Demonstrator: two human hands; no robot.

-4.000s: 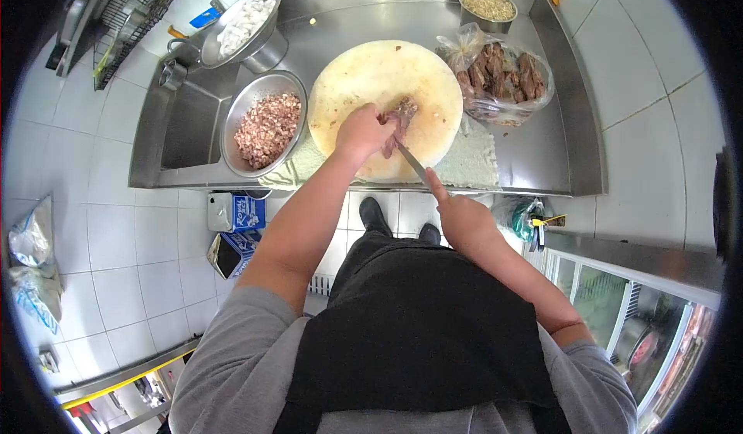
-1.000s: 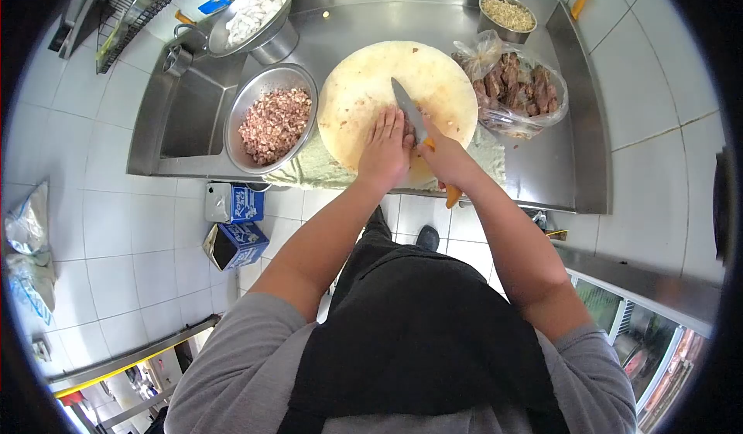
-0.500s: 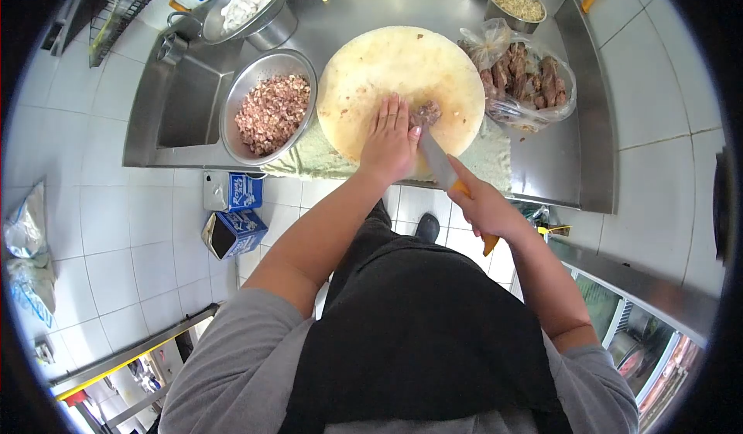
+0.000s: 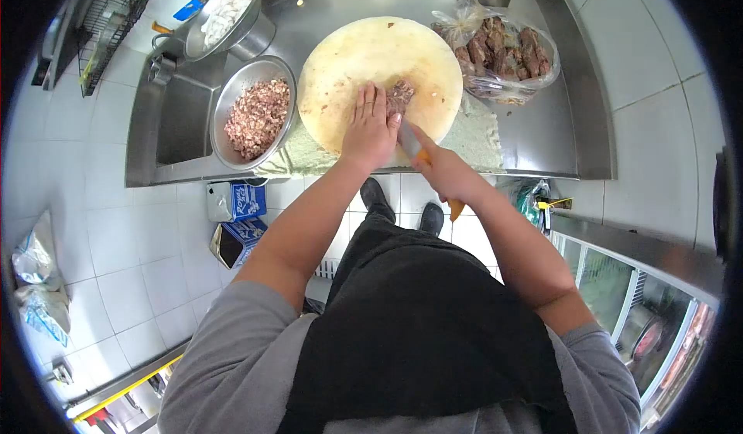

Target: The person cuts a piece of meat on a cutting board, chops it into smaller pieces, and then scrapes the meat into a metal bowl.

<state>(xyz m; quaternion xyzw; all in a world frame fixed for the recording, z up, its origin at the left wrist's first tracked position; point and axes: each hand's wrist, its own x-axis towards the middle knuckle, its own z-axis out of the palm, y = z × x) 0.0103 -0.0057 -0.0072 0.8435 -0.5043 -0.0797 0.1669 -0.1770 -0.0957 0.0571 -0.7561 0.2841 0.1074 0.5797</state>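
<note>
On the round cutting board, a piece of dark, reddish meat lies near the middle. My left hand rests beside it with fingers stretched out flat, the thumb close to the meat's near end. My right hand is wrapped round the orange handle of a knife. Its blade points away from me toward the meat and sits right by my left thumb; the tip's exact contact is hard to make out. Small scraps dot the board.
Left of the board stands a metal bowl of chopped meat, with a colander of white pieces behind it. A plastic bag of dark meat chunks lies right. Farther back is a metal container of minced bits. A green towel lies under the board.
The knife and my right hand have moved closer to my left hand and the meat, and the knife is steeper. More of the meat shows beside my left fingers. The whole view has shifted slightly.
</note>
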